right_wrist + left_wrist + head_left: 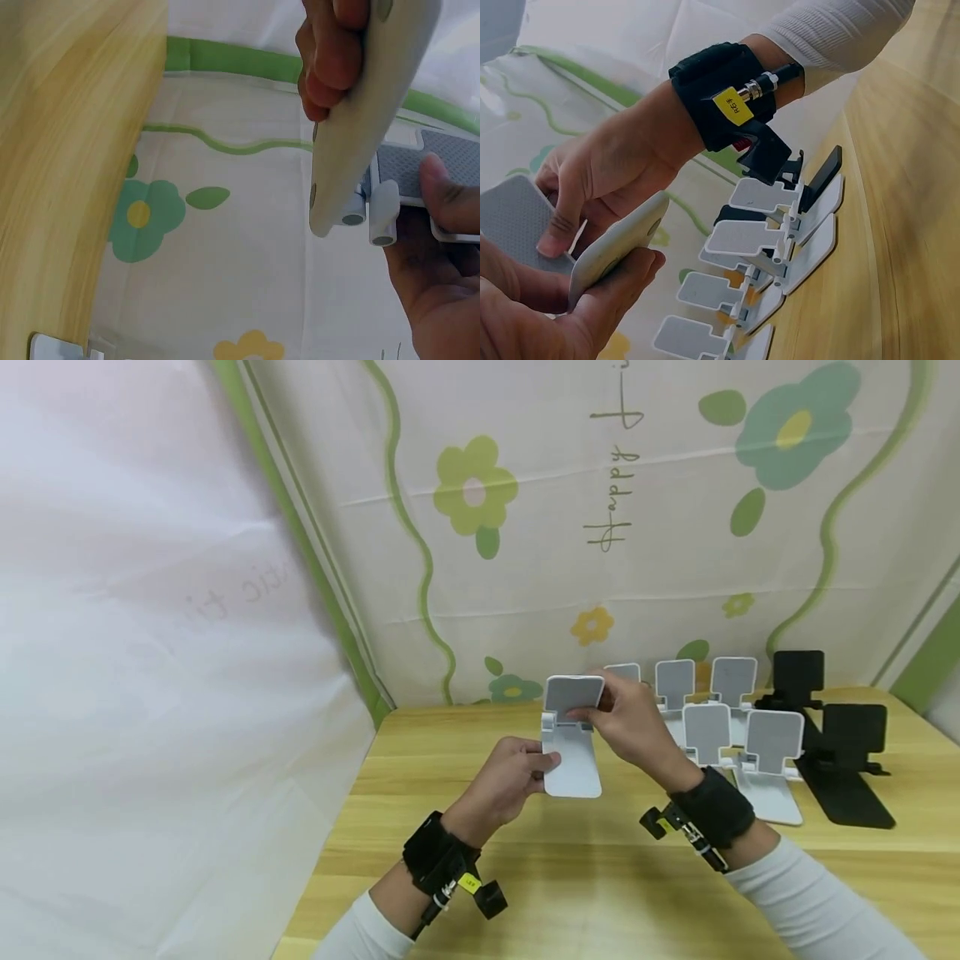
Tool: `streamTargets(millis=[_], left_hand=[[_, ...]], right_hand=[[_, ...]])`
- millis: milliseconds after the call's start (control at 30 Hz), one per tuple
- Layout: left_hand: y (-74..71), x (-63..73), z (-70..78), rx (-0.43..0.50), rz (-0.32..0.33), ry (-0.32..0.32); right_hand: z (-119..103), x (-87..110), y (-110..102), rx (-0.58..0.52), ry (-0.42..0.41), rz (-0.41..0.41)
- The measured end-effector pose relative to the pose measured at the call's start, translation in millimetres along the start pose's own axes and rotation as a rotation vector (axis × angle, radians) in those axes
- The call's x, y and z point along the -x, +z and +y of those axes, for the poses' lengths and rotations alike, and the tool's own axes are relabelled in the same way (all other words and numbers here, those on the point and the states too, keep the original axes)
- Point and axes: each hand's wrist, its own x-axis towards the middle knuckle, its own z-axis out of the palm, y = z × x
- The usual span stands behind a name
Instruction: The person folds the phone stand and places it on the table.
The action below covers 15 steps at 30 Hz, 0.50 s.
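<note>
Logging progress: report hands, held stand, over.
Left hand grips base of white, rectangular, plastic-looking hinged stand; right hand pinches grey-padded plate. Stand aloft, nothing visibly blocking.

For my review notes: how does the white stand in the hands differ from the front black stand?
The held stand is white and grey; the front black stand is all black. The left hand and right hand grip the held stand; the front black stand rests on the table. Both share a similar panel-and-base shape.

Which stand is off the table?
The held white stand: the left hand grips its base, the right hand pinches its grey-padded plate. The other white stands and the black ones rest on the table, farther right.
</note>
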Motion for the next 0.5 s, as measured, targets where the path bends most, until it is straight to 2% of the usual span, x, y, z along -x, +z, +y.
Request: streamTargets(millis=[200,267,400,500], left_hand=[[-1.7,1.2,-1.5,-0.015,0.004,0.003],[-3.3,1.1,-2.1,-0.024,0.006,-0.001],[-6.2,0.2,-1.2,-0.030,0.018,-0.003],[-8.3,-0.5,-0.2,-0.036,0.039,-0.010]], right_hand=[[-2.2,2.2,1.9,0.038,-0.044,0.006],[-3.4,0.9,1.9,0.072,-0.098,0.028],[-6.8,-4.7,-1.2,0.138,-0.252,0.144],[-10.5,-8.3,-4.4,0.154,-0.315,0.198]])
